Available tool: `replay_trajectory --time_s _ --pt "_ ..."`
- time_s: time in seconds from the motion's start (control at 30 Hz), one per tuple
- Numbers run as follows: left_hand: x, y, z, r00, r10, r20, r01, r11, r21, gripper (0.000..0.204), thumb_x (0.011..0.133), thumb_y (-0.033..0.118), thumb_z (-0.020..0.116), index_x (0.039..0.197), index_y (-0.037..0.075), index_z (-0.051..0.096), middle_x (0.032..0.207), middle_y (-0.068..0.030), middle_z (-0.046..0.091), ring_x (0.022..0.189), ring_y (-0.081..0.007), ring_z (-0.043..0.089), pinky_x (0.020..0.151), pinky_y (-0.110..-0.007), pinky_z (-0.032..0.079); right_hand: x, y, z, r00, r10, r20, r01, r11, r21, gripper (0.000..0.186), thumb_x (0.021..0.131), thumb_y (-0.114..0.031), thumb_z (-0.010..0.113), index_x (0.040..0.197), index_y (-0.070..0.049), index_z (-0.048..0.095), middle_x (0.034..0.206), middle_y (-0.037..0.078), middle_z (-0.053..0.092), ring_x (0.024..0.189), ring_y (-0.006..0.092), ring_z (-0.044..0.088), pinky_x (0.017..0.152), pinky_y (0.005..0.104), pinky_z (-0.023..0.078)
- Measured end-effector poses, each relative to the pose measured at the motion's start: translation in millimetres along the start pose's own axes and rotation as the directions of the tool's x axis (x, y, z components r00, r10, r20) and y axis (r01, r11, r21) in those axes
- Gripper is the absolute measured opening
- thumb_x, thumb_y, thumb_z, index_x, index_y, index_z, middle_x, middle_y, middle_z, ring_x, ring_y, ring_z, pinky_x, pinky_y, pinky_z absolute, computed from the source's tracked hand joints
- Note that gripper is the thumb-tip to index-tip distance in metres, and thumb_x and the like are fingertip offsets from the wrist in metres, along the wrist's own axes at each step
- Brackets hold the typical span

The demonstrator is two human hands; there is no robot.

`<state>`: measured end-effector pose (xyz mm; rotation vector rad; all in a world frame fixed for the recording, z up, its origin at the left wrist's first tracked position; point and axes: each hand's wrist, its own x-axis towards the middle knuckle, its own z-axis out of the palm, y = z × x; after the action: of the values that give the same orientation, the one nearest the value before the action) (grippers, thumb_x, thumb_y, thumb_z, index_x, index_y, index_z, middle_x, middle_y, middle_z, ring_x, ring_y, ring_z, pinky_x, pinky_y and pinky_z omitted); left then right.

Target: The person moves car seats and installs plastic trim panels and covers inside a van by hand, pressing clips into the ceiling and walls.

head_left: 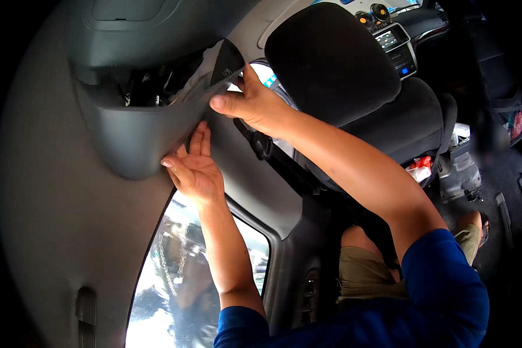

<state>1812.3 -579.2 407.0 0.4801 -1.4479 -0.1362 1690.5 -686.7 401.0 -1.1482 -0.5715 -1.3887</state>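
Note:
A grey plastic trim panel [136,136] curves out from the vehicle's roof lining, with a dark gap [148,87] along its upper side. Inside that gap are dark parts I cannot make out. My right hand [254,103] grips the panel's right end, thumb on the outer face and other fingers partly hidden behind the edge. Lower down, my left hand [197,171] is open, palm up. Its stretched fingers and thumb touch the panel's lower right edge without wrapping round it.
A side window [197,267] lies below my left hand, beside a grey pillar trim [261,188]. To the right stands a black seat [330,58], with a dashboard screen [390,38] beyond. A grab handle [86,307] is at lower left. A red and white packet [421,168] lies beside the seat.

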Motion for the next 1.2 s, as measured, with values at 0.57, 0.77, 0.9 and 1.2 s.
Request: replay_trajectory --time_s 0.57,0.77,0.9,1.2 --pt "-31.9 48.7 4.4 0.968 0.245 -0.057 -0.147 0.735 0.661 0.069 0.089 0.030 0.063 0.140 -0.004 0.031 0.140 -0.0220 0.039 0.122 -0.0382 0.049 0.095 -0.047 0.042 39.1 -4.9 13.5 0.991 -0.090 -0.098 0.095 0.994 0.045 0.117 0.066 -0.036 0.087 0.144 0.004 0.009 0.141 0.024 0.035 0.133 0.0319 0.032 0.107 0.0390 0.035" --pt "12.1 67.1 38.6 0.646 0.578 0.499 -0.544 -0.111 0.832 0.077 0.079 0.018 0.076 0.140 -0.003 0.034 0.143 -0.0239 0.033 0.131 -0.0380 0.038 0.102 -0.049 0.037 51.8 6.8 10.6 0.990 -0.121 -0.074 0.126 0.990 0.065 0.115 0.068 -0.037 0.086 0.144 0.004 0.011 0.142 0.023 0.034 0.134 0.0320 0.032 0.108 0.0401 0.033" --pt "45.9 59.6 32.8 0.532 0.538 0.654 -0.526 -0.395 0.753 0.079 0.082 0.024 0.073 0.143 -0.004 0.031 0.147 -0.0284 0.023 0.137 -0.0451 0.025 0.106 -0.052 0.032 57.2 12.9 10.7 0.985 -0.165 -0.046 0.166 0.986 0.025 0.113 0.069 -0.040 0.085 0.143 0.004 0.013 0.142 0.023 0.033 0.134 0.0335 0.032 0.110 0.0410 0.029" --pt "60.6 49.2 19.7 0.534 0.478 0.697 -0.455 -0.533 0.714 0.072 0.096 0.029 0.051 0.145 -0.010 0.015 0.150 -0.0341 0.010 0.139 -0.0515 0.011 0.111 -0.059 0.015 66.1 15.8 8.9 0.983 -0.174 0.050 0.173 0.985 0.028 0.111 0.073 -0.037 0.083 0.142 0.005 0.007 0.143 0.023 0.030 0.134 0.0336 0.031 0.111 0.0413 0.027"
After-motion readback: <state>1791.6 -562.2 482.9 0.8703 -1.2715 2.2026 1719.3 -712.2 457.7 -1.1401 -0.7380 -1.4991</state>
